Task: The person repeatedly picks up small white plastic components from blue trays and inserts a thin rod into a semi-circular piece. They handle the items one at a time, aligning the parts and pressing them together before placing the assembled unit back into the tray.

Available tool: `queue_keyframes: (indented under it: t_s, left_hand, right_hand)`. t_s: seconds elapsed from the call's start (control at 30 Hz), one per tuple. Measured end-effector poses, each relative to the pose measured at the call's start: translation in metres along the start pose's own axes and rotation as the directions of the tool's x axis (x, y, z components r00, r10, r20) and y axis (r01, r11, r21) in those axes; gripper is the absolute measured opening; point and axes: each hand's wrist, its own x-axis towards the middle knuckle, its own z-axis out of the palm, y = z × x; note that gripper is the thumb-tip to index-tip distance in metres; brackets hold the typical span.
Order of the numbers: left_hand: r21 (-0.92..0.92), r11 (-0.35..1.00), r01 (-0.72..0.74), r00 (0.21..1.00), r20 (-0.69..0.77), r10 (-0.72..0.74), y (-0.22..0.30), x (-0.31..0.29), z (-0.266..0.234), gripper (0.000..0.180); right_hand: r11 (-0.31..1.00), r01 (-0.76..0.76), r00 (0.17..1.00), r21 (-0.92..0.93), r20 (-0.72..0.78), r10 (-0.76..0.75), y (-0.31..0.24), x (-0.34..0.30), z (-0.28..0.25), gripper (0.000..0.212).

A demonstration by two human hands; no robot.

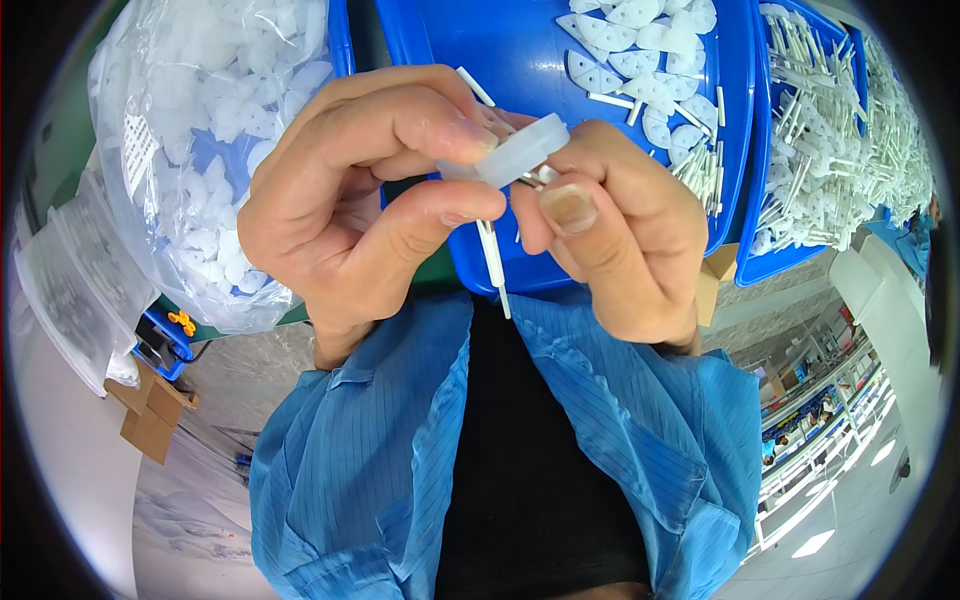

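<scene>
My left hand (340, 170) is closed, pinching a translucent white plastic piece (525, 150) between thumb and fingers. My right hand (630, 235) is closed at the piece's right end, thumb and fingertips pressed together beside it. Small shiny metal parts show between the two hands, too small to name. A thin white rod (492, 258) with a narrower tip slants down below my left thumb; its upper end is hidden behind the fingers. Another white rod end (475, 86) pokes up behind my left fingers. Both hands are held above a blue tray (490, 45).
Loose translucent fan-shaped pieces (640, 65) and white rods (705, 180) lie in the tray's right side. At left is a clear plastic bag (205, 130) full of similar pieces. Farther right, another blue tray (775, 262) is heaped with pieces and rods. A cardboard box (155, 420) sits lower left.
</scene>
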Motion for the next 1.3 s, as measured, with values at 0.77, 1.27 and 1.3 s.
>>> queue_keyframes:
  t_s: [0.77,1.27,1.3]
  left_hand:
    - [0.27,0.909,-0.318,0.947,0.128,0.293,-0.009,0.013,-0.004,0.039]
    - [0.188,0.893,-0.409,0.894,0.277,0.351,-0.008,0.007,-0.001,0.032]
    - [0.199,0.877,-0.438,0.879,0.301,0.371,-0.005,0.008,0.001,0.031]
  right_hand:
    - [0.569,0.59,0.774,-0.573,0.202,-0.6,0.038,0.02,-0.026,0.021]
    - [0.947,0.253,0.965,-0.196,-0.023,-0.262,-0.002,0.018,-0.013,0.015]
    - [0.961,0.165,0.984,-0.22,-0.035,-0.177,-0.002,0.013,-0.018,0.019]
